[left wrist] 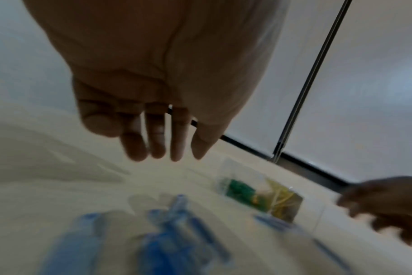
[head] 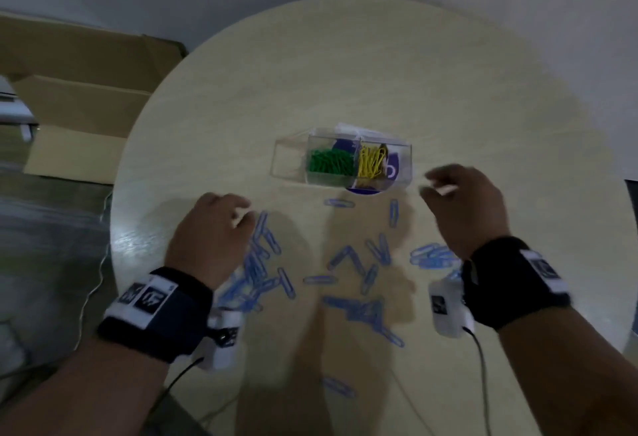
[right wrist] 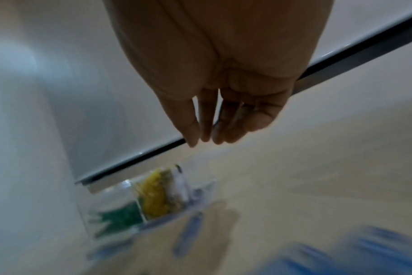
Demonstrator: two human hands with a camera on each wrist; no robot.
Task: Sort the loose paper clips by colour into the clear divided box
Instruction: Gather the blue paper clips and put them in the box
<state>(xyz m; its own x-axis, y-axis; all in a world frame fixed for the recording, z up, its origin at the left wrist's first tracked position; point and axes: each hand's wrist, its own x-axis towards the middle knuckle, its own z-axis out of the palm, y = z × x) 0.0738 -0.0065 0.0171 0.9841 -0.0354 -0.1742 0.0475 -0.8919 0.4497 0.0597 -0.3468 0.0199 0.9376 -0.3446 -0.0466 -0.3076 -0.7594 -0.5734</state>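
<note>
Blue clips: loose blue paper clips [left wrist: 176, 238] smear into streaks, lower frame.
Box rear: clear divided plastic box [head: 402, 162], back compartments' contents unreadable.

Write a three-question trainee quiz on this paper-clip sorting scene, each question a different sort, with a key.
1. True or false: the left hand grips a green clip.
2. Which colour of clip lies loose on the table? A. green B. yellow C. blue
3. Fill in: seen from the head camera, in the clear divided box the green clips sit to the ___ of the yellow clips.

Key
1. False: its fingers hang relaxed above the loose blue clips and hold nothing, and so do those of the right hand.
2. C
3. left
</note>
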